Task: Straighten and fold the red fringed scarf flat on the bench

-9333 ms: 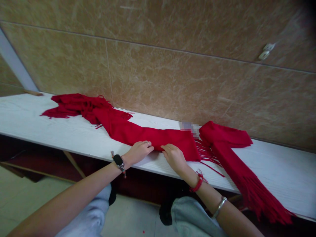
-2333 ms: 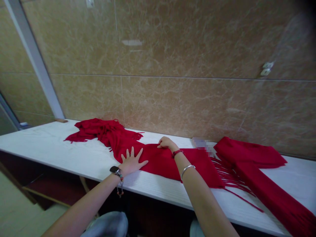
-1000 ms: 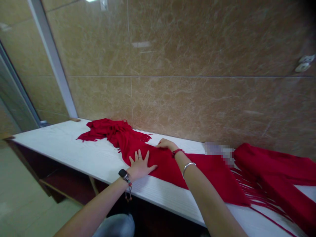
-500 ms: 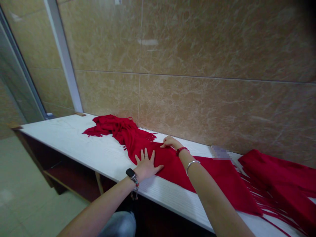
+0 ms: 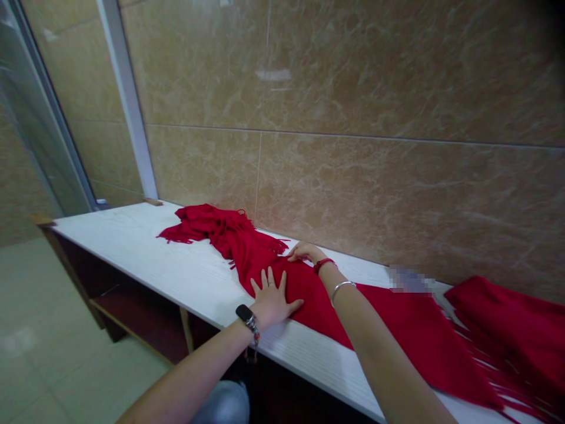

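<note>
Along the white counter [image 5: 168,259] a red scarf [image 5: 314,290] is laid lengthwise — its near edge covered by the left hand [image 5: 272,301], grip splayed flat, its far edge met by the right hand [image 5: 305,251], grip bent, whether pinching cannot be told.

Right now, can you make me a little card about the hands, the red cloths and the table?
Left hand: spread open on the flat red cloth
Right hand: bent at that cloth's far edge; grip hard to tell
Red heap: bunched and fringed, at the flat cloth's left end
Other red cloth: at the right, near the wall, partly out of view
Table: white top, open shelf below
</note>
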Demonstrator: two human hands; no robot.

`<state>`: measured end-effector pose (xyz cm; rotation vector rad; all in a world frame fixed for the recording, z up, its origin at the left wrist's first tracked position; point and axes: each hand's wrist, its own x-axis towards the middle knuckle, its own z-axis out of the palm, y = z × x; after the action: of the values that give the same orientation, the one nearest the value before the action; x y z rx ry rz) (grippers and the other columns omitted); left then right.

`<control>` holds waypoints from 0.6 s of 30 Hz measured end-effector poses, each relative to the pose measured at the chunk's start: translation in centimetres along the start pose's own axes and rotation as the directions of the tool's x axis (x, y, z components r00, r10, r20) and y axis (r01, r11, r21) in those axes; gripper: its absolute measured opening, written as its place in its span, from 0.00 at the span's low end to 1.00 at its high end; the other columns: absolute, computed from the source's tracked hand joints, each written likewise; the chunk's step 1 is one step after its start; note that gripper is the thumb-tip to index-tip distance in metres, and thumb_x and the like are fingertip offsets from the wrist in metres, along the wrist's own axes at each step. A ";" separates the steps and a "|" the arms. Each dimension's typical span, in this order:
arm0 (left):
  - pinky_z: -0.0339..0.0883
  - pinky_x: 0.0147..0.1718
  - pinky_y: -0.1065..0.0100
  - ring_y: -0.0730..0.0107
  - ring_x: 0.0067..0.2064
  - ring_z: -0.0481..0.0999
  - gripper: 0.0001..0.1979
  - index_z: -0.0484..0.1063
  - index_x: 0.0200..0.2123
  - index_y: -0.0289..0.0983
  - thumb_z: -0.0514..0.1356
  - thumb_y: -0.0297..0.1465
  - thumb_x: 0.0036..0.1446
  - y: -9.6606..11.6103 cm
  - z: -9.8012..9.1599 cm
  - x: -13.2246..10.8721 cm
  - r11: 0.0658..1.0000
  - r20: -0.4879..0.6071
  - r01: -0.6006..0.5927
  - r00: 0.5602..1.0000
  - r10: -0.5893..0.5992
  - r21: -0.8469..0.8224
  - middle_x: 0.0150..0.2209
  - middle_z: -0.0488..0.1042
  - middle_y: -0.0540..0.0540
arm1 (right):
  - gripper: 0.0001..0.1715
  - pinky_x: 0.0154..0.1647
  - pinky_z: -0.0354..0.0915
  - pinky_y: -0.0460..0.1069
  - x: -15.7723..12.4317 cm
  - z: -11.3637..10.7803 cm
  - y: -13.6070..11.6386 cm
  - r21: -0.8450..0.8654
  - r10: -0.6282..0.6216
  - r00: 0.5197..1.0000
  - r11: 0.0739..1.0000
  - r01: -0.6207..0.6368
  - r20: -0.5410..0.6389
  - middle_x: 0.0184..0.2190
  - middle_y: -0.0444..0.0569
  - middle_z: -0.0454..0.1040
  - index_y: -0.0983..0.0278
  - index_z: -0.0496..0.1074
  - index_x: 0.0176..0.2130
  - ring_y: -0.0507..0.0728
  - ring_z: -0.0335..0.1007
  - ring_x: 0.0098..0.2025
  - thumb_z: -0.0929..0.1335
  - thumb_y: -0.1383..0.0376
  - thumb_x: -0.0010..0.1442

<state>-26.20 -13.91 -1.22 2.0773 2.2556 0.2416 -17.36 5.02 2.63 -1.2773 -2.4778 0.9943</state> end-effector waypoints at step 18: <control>0.35 0.52 0.34 0.36 0.62 0.36 0.43 0.44 0.63 0.35 0.42 0.57 0.52 0.4 -0.8 -0.4 1.000 0.033 -0.008 0.999 0.009 -0.011 0.63 0.40 0.33 | 0.09 0.21 0.52 0.44 1.3 1.1 -1.3 -0.120 0.001 1.000 0.993 -0.004 -0.026 0.14 0.41 0.63 0.66 0.71 0.17 0.50 0.56 0.23 0.72 0.64 0.41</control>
<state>-25.91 -14.29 -0.37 2.0704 2.2223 0.2182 -19.50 4.99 2.43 -1.3187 -2.5509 0.8351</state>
